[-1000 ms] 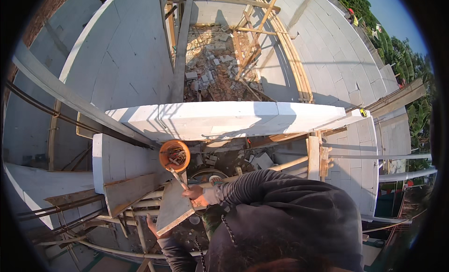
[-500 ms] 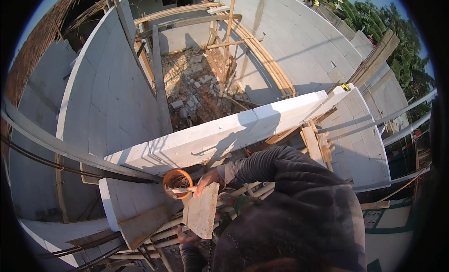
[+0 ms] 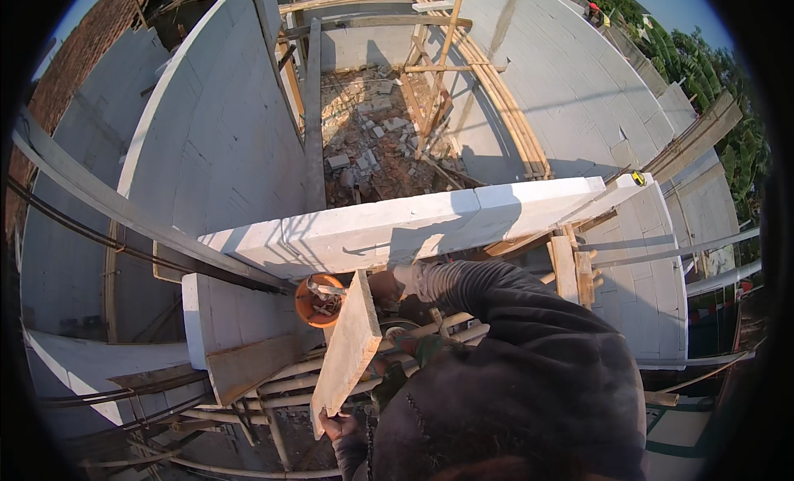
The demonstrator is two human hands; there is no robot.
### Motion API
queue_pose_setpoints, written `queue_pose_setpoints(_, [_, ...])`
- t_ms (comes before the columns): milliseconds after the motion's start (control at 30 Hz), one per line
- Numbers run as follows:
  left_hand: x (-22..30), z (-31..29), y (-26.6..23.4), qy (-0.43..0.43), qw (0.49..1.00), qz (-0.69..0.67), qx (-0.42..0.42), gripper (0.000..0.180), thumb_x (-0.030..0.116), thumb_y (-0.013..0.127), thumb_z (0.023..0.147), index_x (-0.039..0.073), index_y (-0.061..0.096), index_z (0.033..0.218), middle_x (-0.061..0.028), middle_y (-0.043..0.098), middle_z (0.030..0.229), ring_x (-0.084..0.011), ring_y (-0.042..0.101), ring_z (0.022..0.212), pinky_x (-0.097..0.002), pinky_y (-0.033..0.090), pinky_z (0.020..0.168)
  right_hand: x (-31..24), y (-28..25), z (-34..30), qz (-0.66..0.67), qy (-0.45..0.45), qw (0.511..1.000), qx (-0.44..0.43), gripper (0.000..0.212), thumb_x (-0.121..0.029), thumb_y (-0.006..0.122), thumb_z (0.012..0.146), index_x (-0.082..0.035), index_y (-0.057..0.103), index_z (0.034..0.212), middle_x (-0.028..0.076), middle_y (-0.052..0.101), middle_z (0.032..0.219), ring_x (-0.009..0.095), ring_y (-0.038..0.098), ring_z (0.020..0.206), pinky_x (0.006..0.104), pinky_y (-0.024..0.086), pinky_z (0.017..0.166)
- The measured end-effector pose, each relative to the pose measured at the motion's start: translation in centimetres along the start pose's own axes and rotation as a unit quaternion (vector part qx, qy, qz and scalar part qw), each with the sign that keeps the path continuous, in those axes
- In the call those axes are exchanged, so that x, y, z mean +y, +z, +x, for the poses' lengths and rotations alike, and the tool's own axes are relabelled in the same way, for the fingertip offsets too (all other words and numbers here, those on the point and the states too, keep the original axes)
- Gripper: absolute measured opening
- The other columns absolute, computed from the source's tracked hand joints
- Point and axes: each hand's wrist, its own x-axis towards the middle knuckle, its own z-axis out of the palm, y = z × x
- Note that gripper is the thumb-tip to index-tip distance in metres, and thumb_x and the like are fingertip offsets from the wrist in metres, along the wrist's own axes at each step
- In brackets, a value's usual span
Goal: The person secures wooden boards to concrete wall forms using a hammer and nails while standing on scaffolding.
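Observation:
A rough wooden board [image 3: 349, 349] stands tilted in front of me, its broad pale face catching the sun. My left hand [image 3: 337, 426] grips its lower end. Against the upper end is my right hand [image 3: 385, 287], its fingers partly hidden behind the wood. A greyish hand tool [image 3: 322, 289] pokes out left of the board over an orange bucket [image 3: 318, 319]; its handle is hidden, and I cannot tell its kind. Small dark and light pieces lie inside the bucket.
A low white block wall [image 3: 380, 224] crosses ahead, with a yellow tape measure [image 3: 638, 178] on its right end. Bamboo scaffold poles [image 3: 289, 372] lie below me. Beyond the wall, broken rubble [image 3: 372, 142] covers the ground. Steel bars [image 3: 141, 253] slant in from the left.
The board has swung more upright and longer into view. My left hand, apart from it before, now holds its lower end. My right hand has shifted up and right, its tool mostly hidden.

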Motion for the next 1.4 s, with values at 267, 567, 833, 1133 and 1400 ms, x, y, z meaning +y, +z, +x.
queue_pose_setpoints(267, [0.6, -11.6, -7.2, 0.063, 0.947, -0.182, 0.256, 0.021, 0.032, 0.068, 0.092, 0.013, 0.067, 0.103, 0.0005, 0.071, 0.100, -0.0188, 0.068, 0.091, -0.0306, 0.056, 0.079, 10.6, -5.7, -3.2, -0.250, 0.144, 0.947, 0.141, 0.025, -0.031, 0.065, 0.099, -0.007, 0.067, 0.103, 0.005, 0.062, 0.067, 0.012, 0.049, 0.043, 0.0290, 0.037, 0.038])
queue_pose_setpoints(567, [1.0, -12.1, -4.8, 0.204, 0.909, -0.223, 0.286, 0.031, 0.027, 0.063, 0.096, 0.007, 0.058, 0.119, -0.0134, 0.063, 0.126, -0.0361, 0.065, 0.115, -0.0509, 0.051, 0.102, 9.0, 6.3, -5.2, -0.328, 0.028, 0.939, 0.098, 0.029, -0.028, 0.059, 0.102, -0.004, 0.064, 0.116, 0.001, 0.056, 0.068, 0.011, 0.051, 0.051, 0.0286, 0.040, 0.047])
queue_pose_setpoints(833, [1.8, -10.8, -0.6, 0.309, 0.893, -0.300, 0.129, 0.030, 0.027, 0.058, 0.101, 0.005, 0.056, 0.122, -0.0141, 0.060, 0.131, -0.0409, 0.056, 0.128, -0.0641, 0.042, 0.114, 3.0, 21.7, 1.6, -0.429, -0.053, 0.901, -0.012, 0.040, -0.042, 0.057, 0.106, -0.004, 0.058, 0.097, -0.003, 0.048, 0.068, 0.009, 0.047, 0.059, 0.0277, 0.039, 0.056])
queue_pose_setpoints(1133, [2.7, -10.8, 0.0, 0.344, 0.873, -0.329, 0.106, 0.024, 0.025, 0.059, 0.101, 0.007, 0.059, 0.116, -0.0131, 0.061, 0.132, -0.0370, 0.058, 0.128, -0.0607, 0.040, 0.116, 3.2, 27.0, 4.3, -0.419, -0.108, 0.901, -0.030, 0.049, -0.051, 0.052, 0.106, -0.005, 0.054, 0.089, -0.002, 0.045, 0.063, 0.009, 0.043, 0.052, 0.0261, 0.035, 0.048])
queue_pose_setpoints(1400, [1.4, -11.2, -1.2, 0.337, 0.861, -0.354, 0.141, 0.028, 0.027, 0.058, 0.101, 0.006, 0.058, 0.118, -0.0157, 0.060, 0.135, -0.0388, 0.056, 0.131, -0.0570, 0.038, 0.119, 0.7, 27.3, 4.8, -0.216, -0.163, 0.962, 0.022, 0.048, -0.050, 0.051, 0.106, -0.010, 0.046, 0.079, -0.003, 0.038, 0.057, 0.010, 0.039, 0.042, 0.0281, 0.035, 0.040])
